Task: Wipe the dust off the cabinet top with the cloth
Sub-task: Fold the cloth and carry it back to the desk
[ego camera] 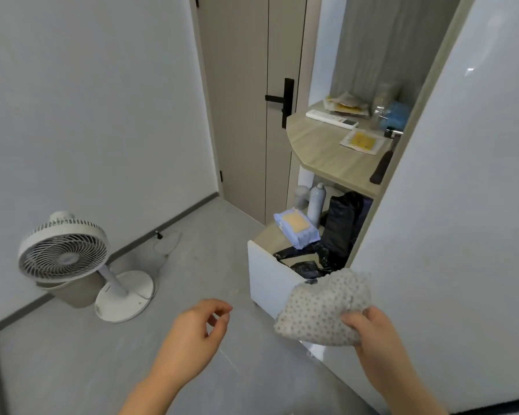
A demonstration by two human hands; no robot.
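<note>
Fingers of right hand curled round spotty cloth, well below wooden cabinet top; left hand loose, holding nothing.
Lift cloth up there; wipe flat and slow, going round remote and papers, to catch all dust.

The right hand reaches forward, fingers curled round a bunched cloth. To its left, the left hand hovers loosely curled, holding nothing.
</note>
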